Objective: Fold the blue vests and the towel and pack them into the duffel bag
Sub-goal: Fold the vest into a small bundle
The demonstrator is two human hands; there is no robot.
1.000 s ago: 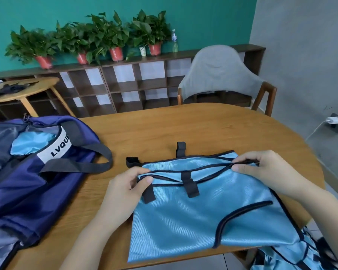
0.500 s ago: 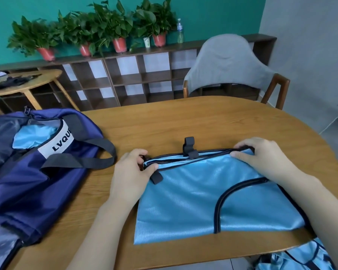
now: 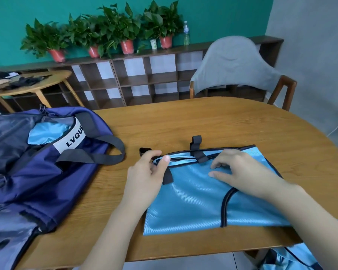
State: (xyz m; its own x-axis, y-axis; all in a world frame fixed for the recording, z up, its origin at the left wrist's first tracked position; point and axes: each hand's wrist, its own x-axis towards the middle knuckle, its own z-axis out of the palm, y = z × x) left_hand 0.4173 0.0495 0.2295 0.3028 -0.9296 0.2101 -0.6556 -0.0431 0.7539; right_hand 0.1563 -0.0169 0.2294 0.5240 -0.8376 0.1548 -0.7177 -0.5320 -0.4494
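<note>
Vest: blue vest (image 3: 199,197) lay flat on the desk (image 3: 183,123), near right, long axis running left to right.
Left hand: I saw my left hand (image 3: 144,176) at the vest's far-left corner, thumb and forefinger pinching the dark trim.
Right hand: my right hand (image 3: 240,172) rested on the far edge, fingers (image 3: 216,165) loosely bent, pressing, gripping nothing.
Bag: duffel bag (image 3: 37,172) lay open to the left, blue cloth already inside; my left hand was nearer.
Next: I judged another fold was due.
</note>
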